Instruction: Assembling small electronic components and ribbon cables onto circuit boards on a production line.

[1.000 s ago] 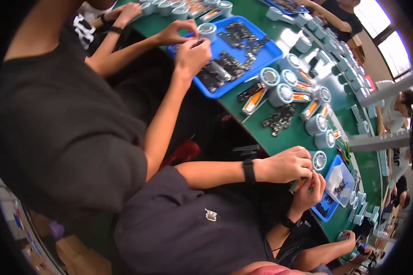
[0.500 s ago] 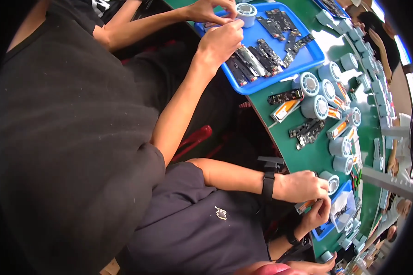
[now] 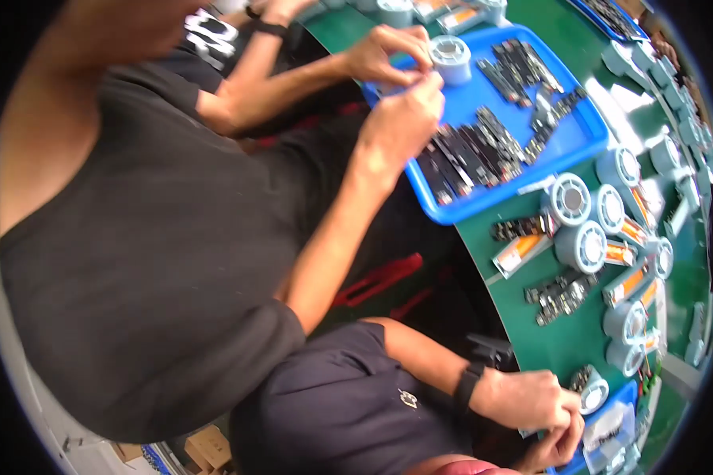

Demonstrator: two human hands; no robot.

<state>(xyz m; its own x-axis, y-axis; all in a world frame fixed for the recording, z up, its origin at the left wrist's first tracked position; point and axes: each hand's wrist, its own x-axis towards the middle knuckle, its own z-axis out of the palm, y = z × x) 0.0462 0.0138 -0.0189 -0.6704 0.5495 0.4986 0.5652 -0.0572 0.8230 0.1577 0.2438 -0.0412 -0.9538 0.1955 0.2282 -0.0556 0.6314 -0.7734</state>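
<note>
At the lower right, my left hand [image 3: 528,402], with a dark strap at its wrist, has its fingers bent and closed. My right hand [image 3: 558,445] meets it from below, its fingers closed too. The fingertips come together, and whatever lies between them is hidden. Just beyond the fingers lies a light-blue round housing [image 3: 596,396] with a dark circuit board [image 3: 581,378] against it. A blue tray [image 3: 631,393] stands beside my hands and holds a clear plastic bag [image 3: 610,434] with small dark parts inside.
To my left a person in black [image 3: 158,261] works with both hands [image 3: 404,115] over a blue tray [image 3: 451,212] of circuit boards [image 3: 519,67]. Several light-blue housings [image 3: 570,199], orange-and-silver pieces [image 3: 523,252] and loose boards [image 3: 562,297] lie on the green table [image 3: 495,277].
The view has turned, so the table and people appear lower and farther right. My hands stay together; the orange-and-silver piece seen under my left hand before is out of sight.
</note>
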